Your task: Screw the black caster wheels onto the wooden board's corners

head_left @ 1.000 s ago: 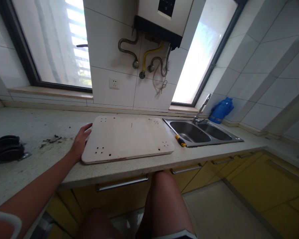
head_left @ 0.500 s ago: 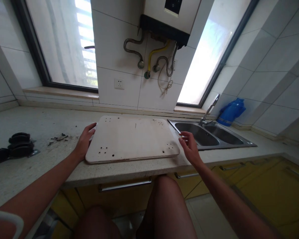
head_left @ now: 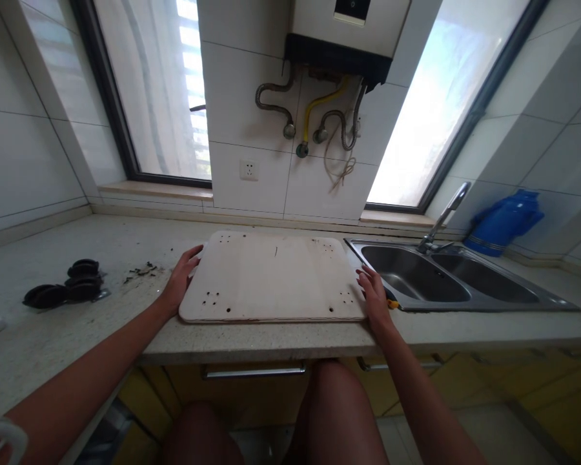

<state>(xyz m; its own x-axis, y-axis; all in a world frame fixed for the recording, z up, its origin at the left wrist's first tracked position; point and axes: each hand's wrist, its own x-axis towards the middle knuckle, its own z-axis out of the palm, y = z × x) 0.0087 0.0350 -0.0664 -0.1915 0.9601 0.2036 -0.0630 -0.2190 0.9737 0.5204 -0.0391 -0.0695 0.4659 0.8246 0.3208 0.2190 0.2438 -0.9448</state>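
Observation:
A pale wooden board (head_left: 275, 274) with rounded corners and small drilled holes lies flat on the counter before me. Its front edge shows more than one layer. My left hand (head_left: 181, 281) holds the board's left edge, its fingers lying along the side near something white, partly hidden. At the opposite end, my right hand (head_left: 375, 298) is against the right edge, its fingers pointing away from me. Just beyond that hand, a yellow and black tool handle (head_left: 392, 302) shows partly; the rest of it is hidden.
Black caster wheels (head_left: 70, 284) and dark scraps (head_left: 142, 271) are on the counter (head_left: 126, 316) to the left. A double steel sink (head_left: 465, 303) with a faucet (head_left: 443, 219) is set in at right, beside a blue thermos jug (head_left: 503, 223). Hoses hang below a water heater (head_left: 339, 58).
The view has swung a little to the left. My right hand has come in closer against the board's right edge, and the yellow and black handle now shows beside it. My left hand stays put.

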